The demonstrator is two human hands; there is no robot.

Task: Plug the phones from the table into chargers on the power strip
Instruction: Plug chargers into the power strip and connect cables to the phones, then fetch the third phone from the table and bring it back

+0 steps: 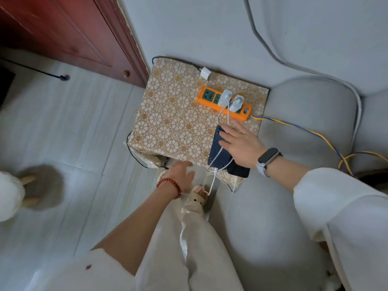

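Now flat on the dark phones [220,156] at the counter's [168,114] near edge: right hand [241,143], fingers spread; left hand [180,175] below the edge, relaxed, holding nothing.

A home living room: grey sofa [273,206], wooden door [73,32], small patterned table [168,122], tiled floor [63,122].

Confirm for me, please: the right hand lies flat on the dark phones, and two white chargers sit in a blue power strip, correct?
Not quite: the power strip is orange, not blue, as the head view shows. The rest stands: the right hand lies flat on the dark phones, and two white chargers sit in the strip.
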